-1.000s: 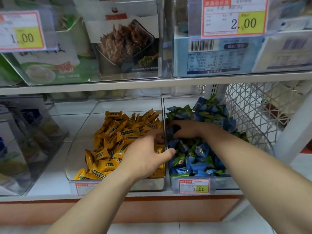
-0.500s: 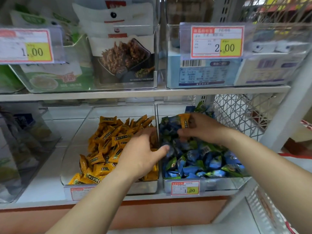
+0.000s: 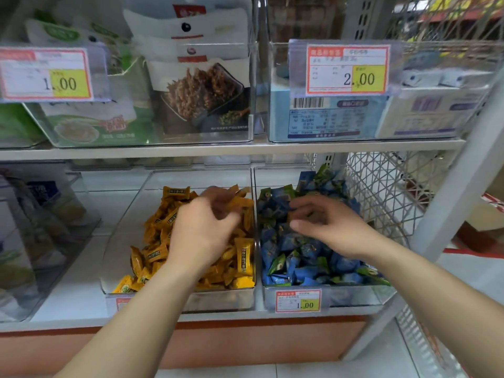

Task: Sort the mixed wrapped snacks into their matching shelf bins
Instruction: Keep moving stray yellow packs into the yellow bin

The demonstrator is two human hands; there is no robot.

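Note:
Two clear bins stand side by side on the lower shelf. The left bin [image 3: 120,238] holds yellow wrapped snacks [image 3: 155,252]. The right bin [image 3: 297,296] holds blue and green wrapped snacks [image 3: 300,257]. My left hand [image 3: 201,230] is over the yellow pile, its blurred fingertips curled on a yellow snack [image 3: 240,201] near the bin's right wall. My right hand [image 3: 330,227] hovers over the blue pile with fingers loosely curled and thumb out; I see nothing in it.
The upper shelf [image 3: 245,151] carries clear bins of bagged and boxed goods with price tags [image 3: 347,69]. A white wire mesh panel [image 3: 381,192] closes the right side beside a white upright post [image 3: 452,203]. Another clear bin [image 3: 49,230] stands at the left.
The yellow snack that my right hand pinched above the blue bin is gone from it. My left hand has moved up and back over the yellow pile. The view has tilted up slightly.

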